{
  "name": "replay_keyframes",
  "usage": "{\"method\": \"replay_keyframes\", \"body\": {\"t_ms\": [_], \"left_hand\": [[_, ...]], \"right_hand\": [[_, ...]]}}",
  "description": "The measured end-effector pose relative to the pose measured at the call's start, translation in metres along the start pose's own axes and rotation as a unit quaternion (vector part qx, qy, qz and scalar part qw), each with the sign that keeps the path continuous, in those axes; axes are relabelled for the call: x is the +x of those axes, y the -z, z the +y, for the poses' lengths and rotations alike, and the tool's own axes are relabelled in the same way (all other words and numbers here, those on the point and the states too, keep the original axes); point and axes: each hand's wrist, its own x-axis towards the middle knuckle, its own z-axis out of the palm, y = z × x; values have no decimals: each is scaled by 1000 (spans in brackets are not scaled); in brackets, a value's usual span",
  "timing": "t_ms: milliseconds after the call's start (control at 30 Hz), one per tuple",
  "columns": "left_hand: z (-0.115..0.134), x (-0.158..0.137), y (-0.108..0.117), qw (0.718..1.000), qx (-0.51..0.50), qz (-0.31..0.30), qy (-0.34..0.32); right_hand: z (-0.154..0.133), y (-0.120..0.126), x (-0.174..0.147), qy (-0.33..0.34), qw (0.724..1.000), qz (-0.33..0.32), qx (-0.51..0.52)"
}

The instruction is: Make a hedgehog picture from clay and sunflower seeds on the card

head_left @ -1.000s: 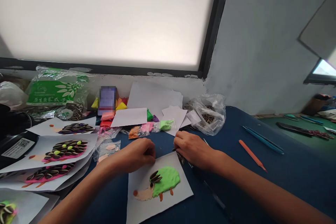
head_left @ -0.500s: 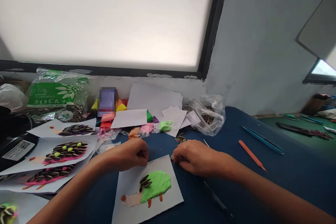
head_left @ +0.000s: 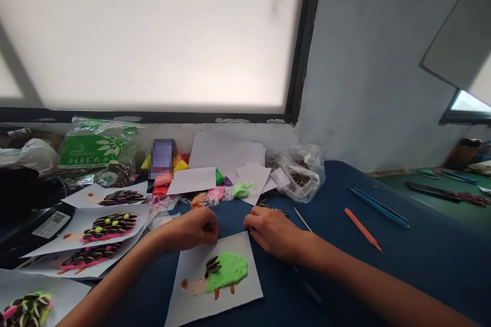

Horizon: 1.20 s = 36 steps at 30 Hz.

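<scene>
A white sheet of paper lies in front of me, bearing a hedgehog with a green clay body, a pale snout and orange legs. Several striped sunflower seeds stick to the clay behind its eye. Over the sheet's upper left edge is my left hand, its fingers curled into a closed pinch; whatever they hold is hidden. My right hand rests near the sheet's top right corner, fingers bent down and together. Loose sunflower seeds show just behind it, partly covered by the hand.
Finished hedgehog pictures overlap at the left. Behind are a seed packet, bagged coloured clay, blank papers and a plastic bag of seeds. An orange pen-like tool and blue tweezers lie right.
My right hand has shifted slightly left over the loose seeds, nearer the sheet's corner. My left hand keeps its pinch beside the paper. The camera view has turned a little.
</scene>
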Motion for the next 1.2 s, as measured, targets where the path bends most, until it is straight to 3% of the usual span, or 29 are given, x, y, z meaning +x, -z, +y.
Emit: {"method": "replay_keyframes", "body": {"t_ms": [433,667,900,1200], "left_hand": [[-8,7,-8,999,-11,31,-18],[-16,18,-17,996,-24,81,-22],[-13,16,-21,994,-29,106,-14],[-7,12,-25,988,4,153,6]], "right_hand": [[6,-6,2,-37,998,52,-6],[4,7,2,-44,988,118,94],[-6,6,-3,-43,970,108,212],[7,-4,1,-58,989,80,111]]}}
